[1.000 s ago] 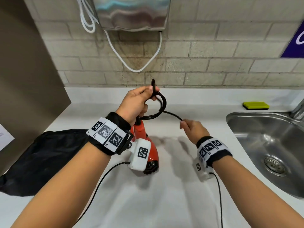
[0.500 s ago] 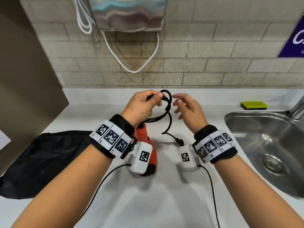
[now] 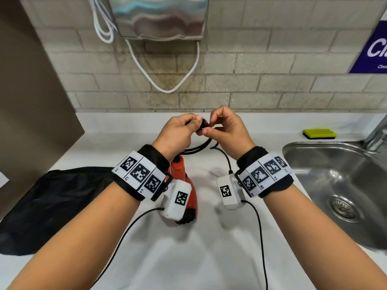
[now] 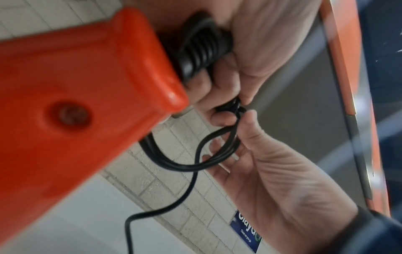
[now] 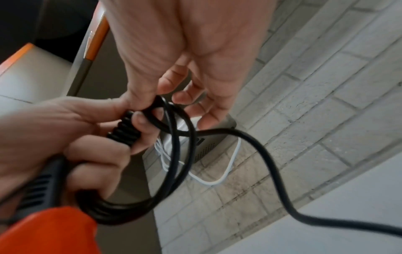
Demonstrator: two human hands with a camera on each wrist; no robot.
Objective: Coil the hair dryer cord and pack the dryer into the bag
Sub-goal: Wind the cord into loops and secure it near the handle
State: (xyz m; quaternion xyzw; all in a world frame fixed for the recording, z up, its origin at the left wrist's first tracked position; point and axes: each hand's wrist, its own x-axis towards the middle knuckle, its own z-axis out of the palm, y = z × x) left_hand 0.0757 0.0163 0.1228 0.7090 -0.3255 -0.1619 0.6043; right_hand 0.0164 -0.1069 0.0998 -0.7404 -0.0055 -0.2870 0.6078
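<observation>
The red hair dryer (image 3: 181,178) hangs handle-up above the white counter; its handle end (image 4: 82,96) fills the left wrist view. My left hand (image 3: 182,132) grips the black cord (image 5: 174,171) where its ribbed sleeve (image 5: 125,130) leaves the handle, with several loops gathered in the fist. My right hand (image 3: 226,130) meets it and pinches the cord (image 4: 236,110) at the top of the loops between thumb and forefinger. A loose tail of cord (image 3: 227,159) trails down from the hands. The black bag (image 3: 54,206) lies flat on the counter to the left.
A steel sink (image 3: 339,185) is sunk into the counter at the right, with a yellow-green sponge (image 3: 319,133) behind it. A metal wall unit (image 3: 161,17) with a white cable (image 3: 167,88) hangs above. A brown panel (image 3: 31,101) stands at the left.
My right hand came up from the counter side to the left hand and now pinches the cord at the loops. The plug end, seen hanging half a second ago, is hidden now.
</observation>
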